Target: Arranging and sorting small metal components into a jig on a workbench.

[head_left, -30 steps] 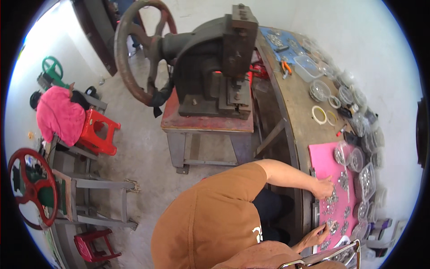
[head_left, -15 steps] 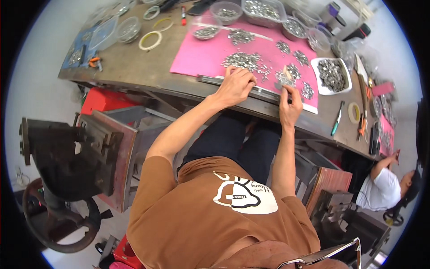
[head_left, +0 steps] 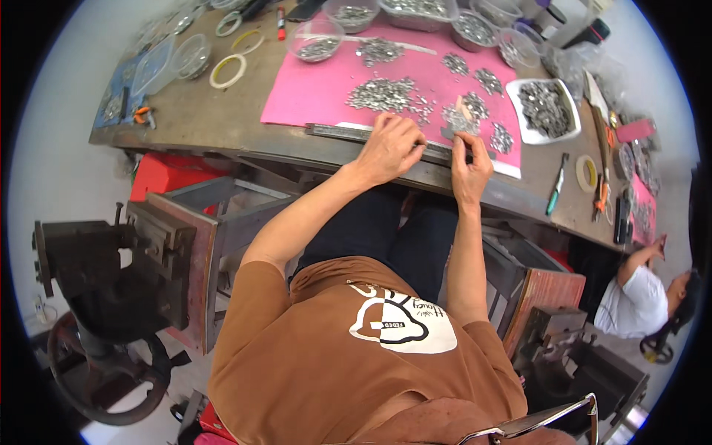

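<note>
A long dark metal bar [head_left: 337,132] lies along the front edge of the pink mat [head_left: 293,100]. My left hand [head_left: 391,148] rests over its middle, fingers bent and drawn together; whatever its fingertips hold is hidden. Farther right, my right hand [head_left: 472,167] has thumb and forefinger pinched at the bar, and what lies between them is too small to make out. A flat grey piece [head_left: 447,133] sits just beyond those fingertips. Past my left hand spreads a heap of small shiny metal pieces [head_left: 382,94], with a smaller pile [head_left: 455,119] beyond my right hand.
Clear tubs [head_left: 316,49] of metal pieces line the back. At right are a white dish [head_left: 516,93], a teal-handled tool [head_left: 554,194] and a tape roll [head_left: 587,173]. Orange-handled pliers [head_left: 142,115] lie at left. Another person [head_left: 632,305] sits at far right.
The whole view has shifted, so the bench appears farther left. Relative to the bar, my left hand is slightly farther right. My right hand stays pinched at the bar.
</note>
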A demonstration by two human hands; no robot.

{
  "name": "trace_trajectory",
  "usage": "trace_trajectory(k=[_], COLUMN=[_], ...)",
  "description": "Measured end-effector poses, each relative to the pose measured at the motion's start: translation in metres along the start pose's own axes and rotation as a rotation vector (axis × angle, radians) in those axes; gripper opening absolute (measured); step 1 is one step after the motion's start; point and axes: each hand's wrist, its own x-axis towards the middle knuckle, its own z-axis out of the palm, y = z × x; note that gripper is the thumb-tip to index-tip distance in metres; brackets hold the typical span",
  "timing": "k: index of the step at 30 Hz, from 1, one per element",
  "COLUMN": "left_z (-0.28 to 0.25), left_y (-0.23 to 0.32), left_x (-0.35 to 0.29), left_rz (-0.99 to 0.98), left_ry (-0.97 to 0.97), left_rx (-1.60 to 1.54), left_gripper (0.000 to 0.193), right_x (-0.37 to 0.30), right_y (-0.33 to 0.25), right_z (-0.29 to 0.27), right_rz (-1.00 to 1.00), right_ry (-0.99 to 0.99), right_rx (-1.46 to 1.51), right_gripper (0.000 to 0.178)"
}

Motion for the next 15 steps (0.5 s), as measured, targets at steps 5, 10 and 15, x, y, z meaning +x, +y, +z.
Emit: trace_trajectory(k=[5,10,15], left_z=[0.011,0.026,0.021], left_y=[0.001,-0.003,0.017], left_x=[0.009,-0.005,-0.008], left_rz=[0.064,-0.081,-0.116], left_ry=[0.035,0.007,0.230], left_rx=[-0.004,-0.025,-0.044], left_gripper=[0.016,0.012,0.031], right_x=[-0.003,-0.012,-0.008], right_y=[0.013,0.035,0.032], right_z=[-0.012,-0.006,-0.009], right_rz=[0.023,0.030,-0.048], right_ry=[0.012,-0.121,-0.084], right_rx=[-0.024,0.043,0.048], right_gripper=[0.013,0.022,0.024])
